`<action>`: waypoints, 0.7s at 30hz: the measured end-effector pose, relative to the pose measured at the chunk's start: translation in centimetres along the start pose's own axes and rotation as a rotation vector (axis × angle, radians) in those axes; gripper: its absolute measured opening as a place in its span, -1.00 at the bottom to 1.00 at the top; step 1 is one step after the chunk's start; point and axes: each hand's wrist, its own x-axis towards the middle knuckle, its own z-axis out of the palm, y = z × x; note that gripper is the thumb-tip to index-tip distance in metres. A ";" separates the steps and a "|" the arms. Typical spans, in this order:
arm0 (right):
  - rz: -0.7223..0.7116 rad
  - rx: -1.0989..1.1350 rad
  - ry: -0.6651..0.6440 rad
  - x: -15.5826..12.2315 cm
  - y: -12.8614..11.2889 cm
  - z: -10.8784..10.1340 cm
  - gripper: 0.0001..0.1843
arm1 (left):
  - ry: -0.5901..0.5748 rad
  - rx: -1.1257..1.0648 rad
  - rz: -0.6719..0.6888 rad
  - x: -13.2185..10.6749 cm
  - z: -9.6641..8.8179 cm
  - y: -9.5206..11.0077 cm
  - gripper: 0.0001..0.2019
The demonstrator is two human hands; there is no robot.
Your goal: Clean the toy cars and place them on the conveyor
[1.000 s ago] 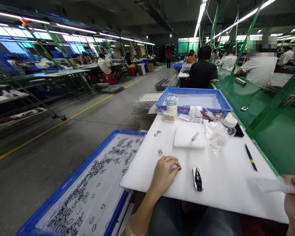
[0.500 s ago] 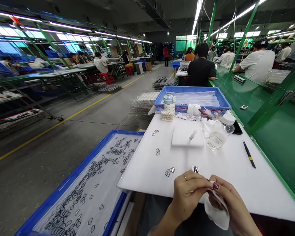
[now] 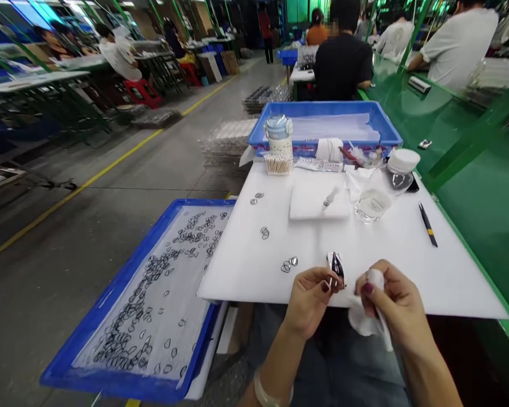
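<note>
My left hand [image 3: 306,301] is closed in a pinch at the table's front edge. What its fingertips hold, if anything, is too small to make out. Just beyond those fingertips lies a small black-and-white object [image 3: 335,263], partly covered by them. My right hand [image 3: 396,299] is wrapped round a crumpled white cloth [image 3: 365,321], which hangs below the fingers and bulges up over the thumb. To the left on the white tabletop [image 3: 246,271] lie small dark-rimmed loops [image 3: 285,267], with more loops [image 3: 264,233] further back.
A blue tray [image 3: 110,308] with many dark loops stands low at left. On the table are black tweezers [image 3: 428,225], a clear jar [image 3: 372,206], a white pad [image 3: 303,203], cotton swabs [image 3: 279,165] and a cup [image 3: 279,135]. Another blue tray [image 3: 322,107] stands behind.
My hands have come apart: the left has drawn away from the cloth, which stays in the right. The view has tilted downward, showing more of the black-and-white object.
</note>
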 end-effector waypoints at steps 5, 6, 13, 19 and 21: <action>-0.406 -0.445 0.155 0.2 -0.6 0.5 -0.83 | 0.010 0.003 -0.039 0.2 -0.6 0.1 -0.68; -0.536 -0.539 0.162 0.3 -0.5 0.9 -0.91 | 0.015 0.008 -0.041 0.2 -0.6 0.1 -0.67; -1.072 -0.921 0.056 0.9 -0.6 2.5 -0.81 | 0.071 0.032 -0.003 0.1 -0.8 -0.2 -0.68; -1.137 -1.155 -0.049 0.5 -2.6 0.7 -0.82 | 0.048 0.083 0.006 0.1 -0.7 -0.1 -0.69; -1.127 -1.127 -0.007 0.4 -2.7 0.7 -0.81 | 0.043 0.097 0.016 0.2 -0.5 -0.1 -0.70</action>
